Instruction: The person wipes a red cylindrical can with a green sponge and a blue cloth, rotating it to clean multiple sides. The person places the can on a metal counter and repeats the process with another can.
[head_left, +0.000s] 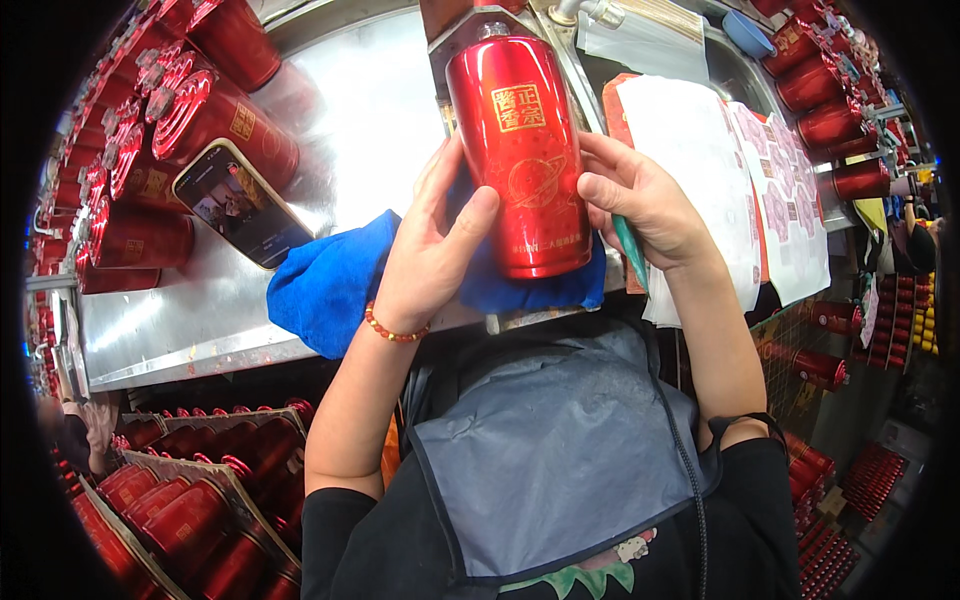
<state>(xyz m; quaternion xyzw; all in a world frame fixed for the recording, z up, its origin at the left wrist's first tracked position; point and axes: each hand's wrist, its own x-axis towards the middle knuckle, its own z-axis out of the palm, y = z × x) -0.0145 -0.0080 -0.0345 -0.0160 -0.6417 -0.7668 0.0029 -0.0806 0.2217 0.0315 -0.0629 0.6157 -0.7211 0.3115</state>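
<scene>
1. Red, glossy, tapered bottle [525, 160] lies over bright blue cloth [335, 275], between the bare left hand [440, 220] and right hand [640, 195].
2. Both hold its sides, fingers partly curled; a slender teal tool [630, 255] pokes out beneath the right palm.
3. Such slickness, I'd judge, wants light, even pressure from both sides.

Strong light glares white on the counter [345, 95] left of the fingers [610, 153] and nearly bleaches the paper [680, 150] to their right; the bottle [525, 165] between them shines, in focus, while farthest out edges curve into black corners
</scene>
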